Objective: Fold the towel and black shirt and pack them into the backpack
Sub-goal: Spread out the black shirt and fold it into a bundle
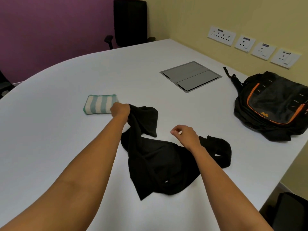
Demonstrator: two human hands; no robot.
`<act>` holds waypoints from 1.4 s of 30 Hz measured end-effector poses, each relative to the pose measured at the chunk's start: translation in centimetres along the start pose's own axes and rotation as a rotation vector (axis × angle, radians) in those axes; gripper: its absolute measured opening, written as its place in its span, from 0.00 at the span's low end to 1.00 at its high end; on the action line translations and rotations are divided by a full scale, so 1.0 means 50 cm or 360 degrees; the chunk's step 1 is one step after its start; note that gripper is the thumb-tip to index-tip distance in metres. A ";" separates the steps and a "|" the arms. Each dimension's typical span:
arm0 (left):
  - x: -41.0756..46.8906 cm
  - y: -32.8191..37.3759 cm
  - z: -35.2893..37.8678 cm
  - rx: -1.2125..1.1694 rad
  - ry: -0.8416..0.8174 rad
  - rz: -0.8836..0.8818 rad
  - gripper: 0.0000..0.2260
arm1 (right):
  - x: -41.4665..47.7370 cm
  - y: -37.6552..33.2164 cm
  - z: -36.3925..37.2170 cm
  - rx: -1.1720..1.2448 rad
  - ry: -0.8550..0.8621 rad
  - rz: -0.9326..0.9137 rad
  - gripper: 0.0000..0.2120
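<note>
**Two hands over the shirt, towel folded beside them**

From my remote seat I see the left hand (120, 110) clenched around a bunched corner of the black shirt (158, 162), lifting that part off the white table (50, 130). The rest of the shirt lies crumpled on the table in front of me, one sleeve trailing out to the right. The right hand (185, 135) hangs just above the shirt's middle with its fingers curled loosely inward; I cannot tell whether they pinch any cloth, and nothing shows between them.

The towel (100, 104), striped green and white, sits folded into a small rectangle just beyond the left hand, touching or nearly touching its knuckles. The backpack (273, 105), black with orange trim, lies flat at the table's right edge, well apart from the shirt. Between them, farther back, a grey cable hatch (190, 75) sits flush in the tabletop.
</note>
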State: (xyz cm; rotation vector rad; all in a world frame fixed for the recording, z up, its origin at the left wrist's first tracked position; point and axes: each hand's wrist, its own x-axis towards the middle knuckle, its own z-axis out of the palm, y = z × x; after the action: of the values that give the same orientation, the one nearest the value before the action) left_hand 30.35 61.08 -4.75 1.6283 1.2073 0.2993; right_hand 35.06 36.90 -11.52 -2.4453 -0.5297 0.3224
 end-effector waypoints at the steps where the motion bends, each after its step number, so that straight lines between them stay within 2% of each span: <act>1: -0.007 0.015 0.005 -0.0146 -0.0055 -0.0048 0.13 | -0.001 -0.019 -0.001 0.0180 -0.0017 -0.0026 0.11; 3: -0.026 0.038 0.017 -0.0351 -0.0122 -0.0133 0.12 | -0.014 -0.073 0.009 0.0587 -0.0171 -0.0080 0.14; 5: -0.038 0.055 0.038 -0.0458 -0.0145 -0.0156 0.10 | -0.031 -0.121 0.033 0.0768 -0.0402 -0.0100 0.19; 7: -0.046 0.071 0.056 -0.0559 -0.0116 -0.0167 0.09 | -0.039 -0.141 0.059 0.0668 -0.0661 -0.0125 0.28; 9: -0.049 0.090 0.069 -0.0690 -0.0080 -0.0204 0.10 | -0.042 -0.126 0.075 0.0446 -0.0893 -0.0145 0.33; 11: -0.049 0.106 0.073 -0.0777 -0.0026 -0.0200 0.12 | -0.044 -0.090 0.075 0.0289 -0.1122 -0.0101 0.26; 13: -0.041 0.116 0.071 -0.0800 0.0058 -0.0175 0.14 | -0.039 -0.056 0.047 0.0322 -0.1336 0.0064 0.11; 15: -0.026 0.116 0.064 -0.0799 0.0162 -0.0170 0.14 | -0.016 -0.036 -0.024 0.0390 -0.1404 0.0253 0.04; 18: 0.004 0.113 0.051 -0.0815 0.0329 -0.0182 0.14 | 0.048 -0.038 -0.189 0.0114 -0.1180 0.0250 0.05; 22: 0.020 0.114 0.057 -0.0862 0.0353 -0.0158 0.13 | 0.161 -0.090 -0.348 -0.0577 -0.0521 0.0094 0.12; 26: 0.020 0.130 0.064 -0.1133 0.0378 -0.0205 0.13 | 0.261 -0.162 -0.347 -0.0879 0.0345 -0.0092 0.13; 28: 0.037 0.130 0.062 -0.1188 0.0389 -0.0209 0.14 | 0.292 -0.171 -0.306 -0.0796 0.0569 -0.0239 0.14; 30: 0.059 0.116 0.065 -0.0953 0.0405 -0.0141 0.14 | 0.321 -0.146 -0.255 -0.0608 0.0471 -0.0351 0.14; 32: 0.082 0.094 0.074 -0.0753 0.0433 -0.0030 0.13 | 0.346 -0.101 -0.199 -0.0413 0.0139 -0.0368 0.16; 34: 0.102 0.067 0.087 -0.0576 0.0321 0.0103 0.13 | 0.353 -0.057 -0.151 -0.0373 -0.0217 -0.0345 0.23; 35: 0.106 0.055 0.095 -0.0442 0.0248 0.0170 0.14 | 0.353 -0.036 -0.130 -0.0367 -0.0295 -0.0345 0.25; 38: 0.108 0.002 0.122 -0.0167 0.0142 0.0331 0.15 | 0.332 0.024 -0.087 -0.0226 -0.0191 -0.0282 0.24; 42: 0.080 -0.092 0.159 0.0102 0.0203 0.0361 0.15 | 0.273 0.109 -0.050 -0.0290 -0.0147 -0.0098 0.23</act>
State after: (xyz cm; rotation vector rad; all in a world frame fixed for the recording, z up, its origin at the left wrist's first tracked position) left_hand 35.15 59.49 -13.37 1.8282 1.1367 0.5186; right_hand 49.67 37.67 -14.29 -2.5920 -0.7001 0.3779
